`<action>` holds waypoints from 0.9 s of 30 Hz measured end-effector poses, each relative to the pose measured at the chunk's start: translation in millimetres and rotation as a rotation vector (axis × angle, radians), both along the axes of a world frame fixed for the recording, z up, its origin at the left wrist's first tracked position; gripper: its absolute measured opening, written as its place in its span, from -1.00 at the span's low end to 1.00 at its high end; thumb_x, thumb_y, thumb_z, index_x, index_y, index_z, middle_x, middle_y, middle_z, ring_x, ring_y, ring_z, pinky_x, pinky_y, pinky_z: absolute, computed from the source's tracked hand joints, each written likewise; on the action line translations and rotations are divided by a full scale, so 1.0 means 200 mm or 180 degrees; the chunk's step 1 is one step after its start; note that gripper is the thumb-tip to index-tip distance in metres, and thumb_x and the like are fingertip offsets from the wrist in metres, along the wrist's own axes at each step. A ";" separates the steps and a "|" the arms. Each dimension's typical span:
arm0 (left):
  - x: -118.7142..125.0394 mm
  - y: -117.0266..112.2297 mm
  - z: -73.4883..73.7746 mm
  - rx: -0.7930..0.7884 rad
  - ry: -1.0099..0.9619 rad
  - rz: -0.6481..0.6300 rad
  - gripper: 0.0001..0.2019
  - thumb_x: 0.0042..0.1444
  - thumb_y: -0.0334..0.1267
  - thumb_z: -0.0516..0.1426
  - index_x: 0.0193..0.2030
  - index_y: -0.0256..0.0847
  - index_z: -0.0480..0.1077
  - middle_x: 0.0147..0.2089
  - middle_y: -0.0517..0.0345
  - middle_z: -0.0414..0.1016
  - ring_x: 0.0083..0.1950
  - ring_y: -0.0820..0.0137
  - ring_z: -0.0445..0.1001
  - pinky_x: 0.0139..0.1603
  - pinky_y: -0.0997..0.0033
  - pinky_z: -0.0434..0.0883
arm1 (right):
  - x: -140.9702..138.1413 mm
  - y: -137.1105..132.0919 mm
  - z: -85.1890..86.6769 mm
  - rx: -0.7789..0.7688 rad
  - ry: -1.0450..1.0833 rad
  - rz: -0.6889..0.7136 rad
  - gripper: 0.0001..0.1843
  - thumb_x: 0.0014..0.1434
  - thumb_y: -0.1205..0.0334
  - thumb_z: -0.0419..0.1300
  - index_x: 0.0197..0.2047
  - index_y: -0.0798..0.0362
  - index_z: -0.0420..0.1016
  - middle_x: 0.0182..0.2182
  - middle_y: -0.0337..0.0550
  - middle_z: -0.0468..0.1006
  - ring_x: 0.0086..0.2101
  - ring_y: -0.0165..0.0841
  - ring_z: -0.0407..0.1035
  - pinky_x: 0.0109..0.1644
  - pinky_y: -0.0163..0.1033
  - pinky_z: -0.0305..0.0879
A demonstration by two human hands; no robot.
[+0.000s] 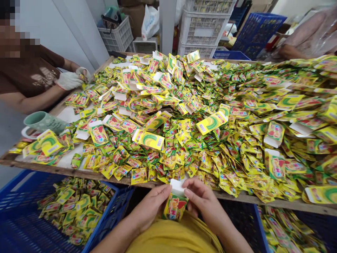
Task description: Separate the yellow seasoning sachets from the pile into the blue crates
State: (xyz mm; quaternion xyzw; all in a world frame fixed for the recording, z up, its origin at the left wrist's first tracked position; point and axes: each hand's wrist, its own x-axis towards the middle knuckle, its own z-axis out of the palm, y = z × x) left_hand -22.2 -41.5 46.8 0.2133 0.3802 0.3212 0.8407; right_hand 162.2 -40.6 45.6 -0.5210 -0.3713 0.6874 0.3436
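Observation:
My left hand (151, 205) and my right hand (202, 200) both grip one small yellow carton (175, 207) just below the table's front edge. Its white top flap stands open between my thumbs. Right above my hands, a deep heap of small yellow-green sachets (200, 147) covers the table. Flat and folded yellow cartons (149, 138) lie scattered over the heap.
A blue crate (21, 228) at lower left holds filled cartons; another blue crate (256, 228) sits at lower right. At the left a person in white gloves (68, 80) works beside a green mug (43, 122). White and blue crates stand behind the table.

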 end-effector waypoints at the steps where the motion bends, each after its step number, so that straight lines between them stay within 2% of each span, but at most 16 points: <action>1: -0.01 0.01 0.01 -0.0088 -0.0061 -0.0037 -0.64 0.11 -0.06 0.17 -0.08 -0.30 0.49 -0.17 -0.03 0.56 -0.16 0.27 0.50 -0.10 0.32 0.38 | -0.02 -0.01 -0.01 -0.0265 0.0241 0.0006 -0.73 0.08 0.00 0.26 -0.25 -0.02 0.38 -0.53 -0.38 0.32 -0.73 -0.60 0.10 -0.74 -0.49 -0.03; 3: -0.02 0.03 0.03 -0.0176 -0.0020 -0.0096 -0.71 0.01 -0.23 0.25 -0.13 -0.31 0.50 -0.21 -0.01 0.57 -0.22 0.32 0.51 -0.15 0.38 0.38 | -0.07 -0.02 -0.03 -0.0440 0.0436 -0.0043 -0.67 0.03 0.04 0.31 -0.17 -0.03 0.37 -0.40 -0.35 0.41 -0.76 -0.68 0.05 -0.77 -0.52 -0.07; 5: -0.03 0.05 0.04 -0.0152 0.0258 -0.0025 -0.73 -0.10 -0.33 0.29 -0.20 -0.29 0.52 -0.24 0.03 0.58 -0.23 0.35 0.50 -0.17 0.42 0.37 | -0.09 -0.01 -0.03 -0.0361 0.0310 -0.0038 -0.58 -0.01 0.08 0.34 -0.08 -0.04 0.40 -0.35 -0.30 0.45 -0.77 -0.69 0.04 -0.79 -0.52 -0.04; 8: -0.05 0.08 0.03 0.0275 0.0894 0.0143 -0.80 -0.12 -0.29 0.32 -0.30 -0.28 0.54 -0.31 0.07 0.60 -0.25 0.35 0.50 -0.17 0.43 0.38 | -0.08 0.02 -0.02 0.0134 0.0022 0.0058 -0.70 0.02 0.08 0.32 -0.18 0.03 0.58 -0.43 -0.23 0.45 -0.69 -0.59 0.20 -0.71 -0.46 0.18; 11: -0.08 0.08 -0.01 0.0834 0.1482 0.0169 -0.83 -0.09 -0.23 0.31 -0.33 -0.25 0.60 -0.31 0.03 0.63 -0.26 0.31 0.52 -0.16 0.38 0.40 | -0.05 0.03 0.00 0.0603 0.0021 0.0148 -0.78 0.07 0.07 0.29 -0.30 0.00 0.67 -0.32 -0.10 0.50 -0.48 -0.42 0.38 -0.57 -0.37 0.36; 13: -0.09 0.08 -0.03 0.1122 0.1729 0.0165 -0.84 -0.07 -0.22 0.30 -0.33 -0.22 0.62 -0.29 0.02 0.65 -0.24 0.26 0.54 -0.15 0.35 0.42 | -0.05 0.04 0.00 0.0540 0.0040 0.0140 -0.79 0.07 0.06 0.29 -0.31 -0.02 0.68 -0.33 -0.09 0.52 -0.48 -0.41 0.39 -0.54 -0.35 0.38; 16: -0.07 0.08 -0.04 0.1422 0.1881 0.0146 -0.83 -0.04 -0.19 0.28 -0.32 -0.19 0.62 -0.27 0.02 0.65 -0.21 0.25 0.56 -0.13 0.35 0.45 | -0.05 0.04 -0.02 0.0222 0.0086 -0.0017 -0.79 -0.04 0.09 0.38 -0.31 0.00 0.67 -0.49 -0.19 0.52 -0.55 -0.46 0.35 -0.49 -0.35 0.38; 20: -0.04 0.08 -0.04 0.1483 0.2078 0.0147 -0.77 -0.03 -0.19 0.26 -0.23 -0.22 0.60 -0.28 0.02 0.64 -0.27 0.29 0.56 -0.22 0.40 0.46 | -0.06 0.04 -0.04 -0.0077 0.0052 -0.0223 -0.69 -0.15 0.07 0.44 -0.35 0.09 0.64 -0.57 -0.22 0.53 -0.60 -0.47 0.34 -0.52 -0.37 0.36; 23: -0.03 0.10 -0.04 0.1726 0.2231 0.0002 -0.81 0.05 -0.19 0.20 -0.28 -0.23 0.59 -0.32 0.05 0.63 -0.29 0.33 0.54 -0.23 0.44 0.44 | -0.06 0.05 -0.03 -0.0110 -0.0047 -0.0238 -0.67 -0.14 0.04 0.43 -0.40 0.13 0.62 -0.62 -0.22 0.51 -0.67 -0.51 0.30 -0.59 -0.40 0.29; 27: -0.04 0.13 -0.04 0.1808 0.2087 -0.0231 -0.80 0.09 -0.18 0.18 -0.35 -0.25 0.58 -0.39 0.10 0.59 -0.37 0.38 0.49 -0.33 0.50 0.39 | -0.06 0.07 -0.01 -0.0029 -0.0036 -0.0170 -0.69 -0.13 0.04 0.42 -0.45 0.13 0.60 -0.65 -0.23 0.50 -0.68 -0.51 0.29 -0.60 -0.41 0.27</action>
